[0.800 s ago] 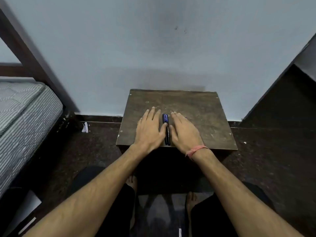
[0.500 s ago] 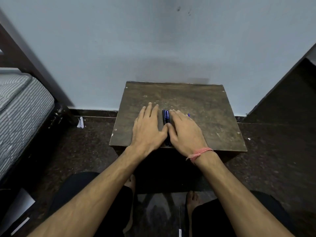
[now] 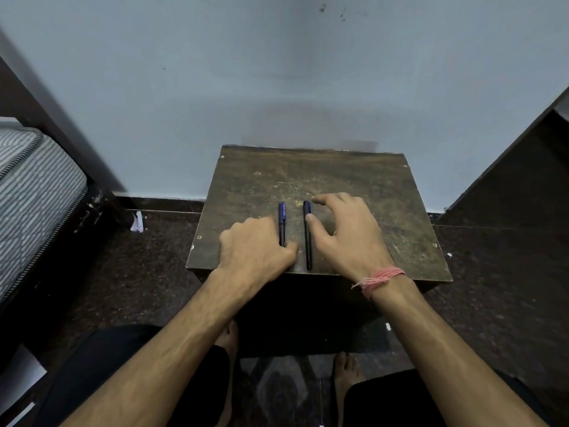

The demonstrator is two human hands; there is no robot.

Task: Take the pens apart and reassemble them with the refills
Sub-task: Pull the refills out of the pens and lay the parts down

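Blue pen and black pen lie parallel near the tabletop's front edge; left hand curls loosely beside blue, right hand spreads, thumb touching black.

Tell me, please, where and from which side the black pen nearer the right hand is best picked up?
Pinch the black pen at mid-barrel from above, thumb and forefinger across its width. It lies flat on the table, pointing away, and the right hand already arches over it, thumb touching the barrel.

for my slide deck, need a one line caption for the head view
Two capped pens, blue pen and dark pen, lie parallel on a worn wooden table between left hand and right hand.
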